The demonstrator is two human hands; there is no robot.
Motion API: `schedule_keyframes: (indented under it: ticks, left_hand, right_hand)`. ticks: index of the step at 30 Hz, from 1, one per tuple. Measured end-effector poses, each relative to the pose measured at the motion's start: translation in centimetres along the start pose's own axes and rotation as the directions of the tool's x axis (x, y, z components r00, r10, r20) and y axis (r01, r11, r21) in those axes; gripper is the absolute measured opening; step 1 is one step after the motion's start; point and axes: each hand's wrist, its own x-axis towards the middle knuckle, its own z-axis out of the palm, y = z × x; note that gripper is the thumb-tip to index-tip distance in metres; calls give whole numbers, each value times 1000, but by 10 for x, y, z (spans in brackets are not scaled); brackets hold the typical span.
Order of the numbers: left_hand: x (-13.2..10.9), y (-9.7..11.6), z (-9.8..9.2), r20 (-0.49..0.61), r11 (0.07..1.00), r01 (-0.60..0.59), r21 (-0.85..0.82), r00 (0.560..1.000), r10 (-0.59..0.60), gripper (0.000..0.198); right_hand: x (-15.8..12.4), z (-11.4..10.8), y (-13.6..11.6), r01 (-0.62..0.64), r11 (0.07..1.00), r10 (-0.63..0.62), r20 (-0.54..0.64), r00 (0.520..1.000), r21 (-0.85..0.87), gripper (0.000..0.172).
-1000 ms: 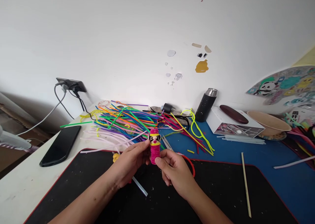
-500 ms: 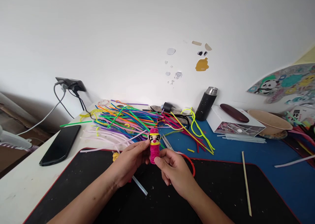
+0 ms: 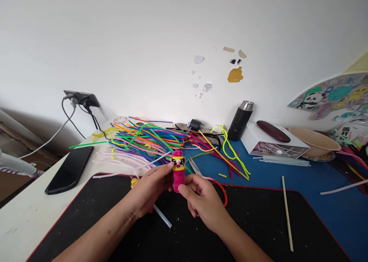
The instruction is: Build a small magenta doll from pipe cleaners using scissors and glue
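Note:
Between my two hands stands a small pipe-cleaner doll (image 3: pixel 178 180), nearly upright above the black mat. Its body and cap are magenta coils, and its pale yellow face has black marks and a pink nose. My left hand (image 3: pixel 155 183) grips it from the left, thumb beside the face, other fingers partly hidden behind. My right hand (image 3: pixel 204 198) pinches the lower body with thumb and curled fingers. Scissors (image 3: pixel 197 168) with red handles lie just behind my right hand. Below my left hand lies a translucent glue stick (image 3: pixel 162 216), partly covered.
Loose colourful pipe cleaners (image 3: pixel 149 135) spread along the back of the table. A phone (image 3: pixel 69 170) lies left, a wooden stick (image 3: pixel 287 214) right on the mat (image 3: pixel 244 223). Toward the wall are a black flask (image 3: pixel 240 122), a white box (image 3: pixel 250 141) and a beige bowl (image 3: pixel 316 143).
The doll has turned slightly and shifted a little left, with both hands keeping their hold. The whole view has also drifted slightly.

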Motion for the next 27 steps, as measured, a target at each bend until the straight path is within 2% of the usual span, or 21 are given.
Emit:
schedule_keyframes:
  ticks: [11, 17, 27]
  left_hand:
    - [1, 0, -1, 5, 999, 8, 31, 1000, -9, 52]
    - [1, 0, 0, 0, 999, 13, 36, 1000, -13, 44]
    - [-1, -1, -2, 2, 999, 3, 40, 1000, -3, 48]
  right_hand:
    - [-2, 2, -2, 0, 999, 0, -7, 1000, -37, 59]
    - [-2, 2, -2, 4, 999, -3, 7, 1000, -51, 60]
    - [-2, 2, 0, 13, 999, -13, 4, 1000, -39, 56]
